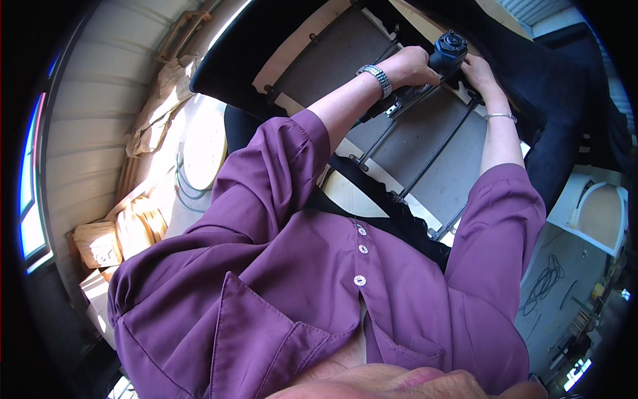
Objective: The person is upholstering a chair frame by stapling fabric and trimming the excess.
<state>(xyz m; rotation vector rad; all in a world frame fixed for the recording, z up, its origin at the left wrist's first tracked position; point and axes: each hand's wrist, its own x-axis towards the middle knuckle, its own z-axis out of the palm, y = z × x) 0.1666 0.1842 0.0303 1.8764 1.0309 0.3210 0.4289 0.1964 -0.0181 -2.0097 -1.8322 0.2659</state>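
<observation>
My left hand [407, 66], with a metal watch on its wrist, grips the handle of a dark power tool [449, 49]. My right hand [480, 72], a thin bracelet on its wrist, is curled around the other side of the tool's body. The tool's nose is pressed against the upturned underside of an upholstered seat [425, 133], which has grey backing cloth, a pale wooden frame and black fabric around its edge. Black metal rods [435, 153] run across the underside just below my hands. Where the tool touches the seat is hidden by my hands.
My purple shirt fills the lower half of the view. Round wooden pieces [136, 229] and a coiled cable [189, 183] lie on the floor at left. A white arched panel [598, 209] stands at right, with a dark cable [546, 282] on the floor below it.
</observation>
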